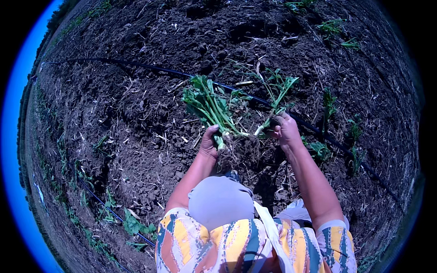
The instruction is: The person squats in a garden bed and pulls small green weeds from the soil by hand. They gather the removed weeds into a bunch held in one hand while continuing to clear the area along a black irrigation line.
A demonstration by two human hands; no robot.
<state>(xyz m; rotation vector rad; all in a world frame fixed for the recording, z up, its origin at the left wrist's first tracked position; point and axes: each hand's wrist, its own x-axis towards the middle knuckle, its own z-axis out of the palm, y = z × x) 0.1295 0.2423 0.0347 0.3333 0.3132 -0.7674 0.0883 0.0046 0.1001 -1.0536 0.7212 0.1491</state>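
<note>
My left hand (207, 141) grips a bunch of uprooted leafy green plants (211, 105) low on their pale stems. Their leaves point away from me, and thin tangled roots (229, 157) with soil on them hang toward my knee. To the right, the fingers of my right hand (289, 131) are curled around the lower stems of a smaller leafy plant (281, 90). Part of that grip is shaded, and its fingertips are partly hidden. Between both hands lies dark loose soil (251, 145) with a pale stem base resting near it.
A black irrigation hose (160, 69) crosses the soil just beyond both hands and continues down to the right. Another hose (99, 201) runs at lower left, among low green plants (133, 223). More plants (319, 150) grow right of my right forearm. My grey-clad knee (220, 201) is close below the roots.
</note>
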